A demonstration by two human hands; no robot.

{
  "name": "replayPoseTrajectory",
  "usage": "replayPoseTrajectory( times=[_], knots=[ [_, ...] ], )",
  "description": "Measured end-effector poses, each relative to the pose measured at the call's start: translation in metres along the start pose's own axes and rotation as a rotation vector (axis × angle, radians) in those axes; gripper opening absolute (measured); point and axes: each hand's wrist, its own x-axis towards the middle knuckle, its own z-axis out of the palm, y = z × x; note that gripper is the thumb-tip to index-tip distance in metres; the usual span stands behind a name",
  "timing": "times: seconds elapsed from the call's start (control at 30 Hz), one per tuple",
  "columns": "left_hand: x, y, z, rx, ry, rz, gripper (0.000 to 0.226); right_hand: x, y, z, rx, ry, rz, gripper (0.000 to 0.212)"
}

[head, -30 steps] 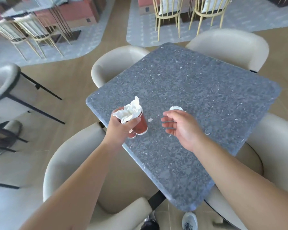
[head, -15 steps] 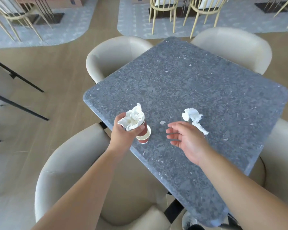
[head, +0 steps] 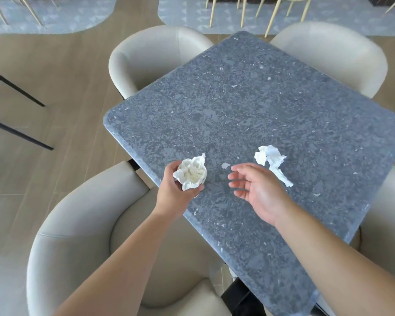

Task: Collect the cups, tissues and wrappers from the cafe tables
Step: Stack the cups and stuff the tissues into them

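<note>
Two hands show over one bench [head: 249, 106]. The bench top is square with round corners, and it looks like hard gray stone with lots of dark and pale flecks.

The left hand [head: 173, 190] is wrapped tight around one cup [head: 193, 193]. The cup is seen from right above, so only its round white rim shows, and its sides are mostly hidden by the fingers. Soft white tissue [head: 191, 173] is stuffed into the cup — it is all scrunched and puffy and pokes up over the rim. How many tissues are in there cannot be told.

The right hand [head: 258, 190] is open and holds nothing. Its palm faces the left hand and its fingers are loosely spread, pointing that way. Just beyond this hand, past its knuckles, one more crumpled tissue [head: 270, 161] lies flat on the bench — white and wrinkly, with a thin twisted tail that runs close by the hand's far side. It is not clear whether the tail touches the hand.

One tiny white scrap [head: 225, 165] lies on the bench between the two hands, nearer the right fingertips.

Four chairs sit around the bench, one on each side. They are cream colored, round-backed and smooth: two far ones [head: 155, 53] [head: 335, 53], one [head: 78, 236] under the left arm, and one [head: 388, 224] beyond the right arm.
</note>
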Motion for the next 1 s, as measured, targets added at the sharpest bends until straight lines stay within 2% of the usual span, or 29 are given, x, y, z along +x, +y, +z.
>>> replayPoseTrajectory(
  times=[0.17, 0.5, 0.63, 0.87, 1.0],
  knots=[
    [0.009, -0.004, 0.005, 0.125, -0.019, 0.029, 0.085, 0.013, 0.001, -0.013, -0.008, -0.007, 0.013, 0.014],
    [0.014, -0.015, 0.015, -0.074, 0.062, -0.172, 0.074, 0.043, 0.006, -0.047, -0.032, 0.024, 0.085, 0.013],
    [0.020, 0.004, 0.028, -0.103, 0.066, -0.173, 0.068, 0.053, 0.001, -0.064, -0.023, 0.037, 0.091, 0.011],
    [0.040, 0.055, 0.064, -0.205, 0.017, -0.144, 0.086, 0.089, -0.015, -0.106, -0.105, 0.126, 0.066, 0.006],
    [0.053, 0.072, 0.087, -0.214, -0.021, -0.125, 0.069, 0.119, -0.011, -0.134, -0.187, 0.230, 0.078, 0.007]
  ],
)
